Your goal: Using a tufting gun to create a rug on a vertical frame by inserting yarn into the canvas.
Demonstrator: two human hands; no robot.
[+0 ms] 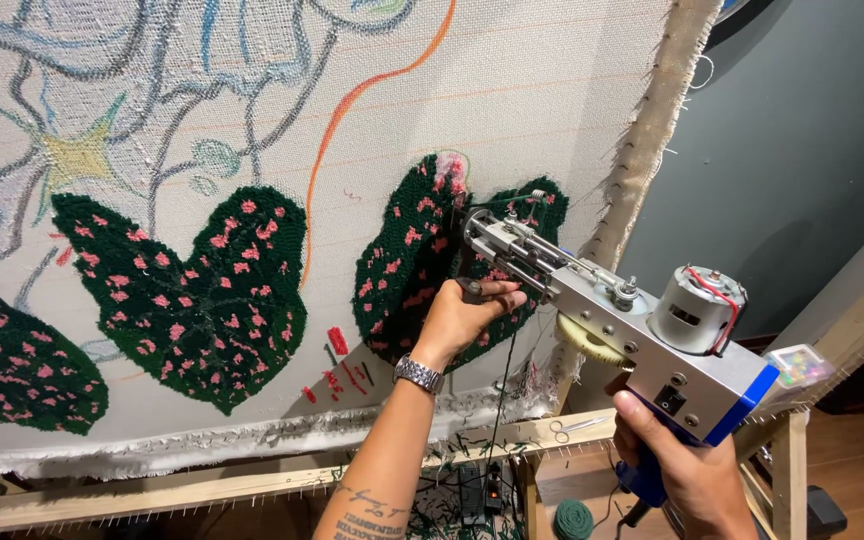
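Tufting gun (612, 320) is up against the stretched backing cloth (512, 90), its nose pressed into a dark green leaf patch with pink flecks (407, 260). Left hand (462, 318) has fingers wrapped round the front grip; right hand (687, 470) clasps the blue rear handle. Wooden frame (252, 480) below.

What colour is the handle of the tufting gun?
Blue; the handle, gripped by the right hand, shows best in the head view.

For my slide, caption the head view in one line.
Left hand grips the front handle of a tufting gun, right hand its blue rear grip, needle at a green, pink-speckled leaf on stretched cloth.
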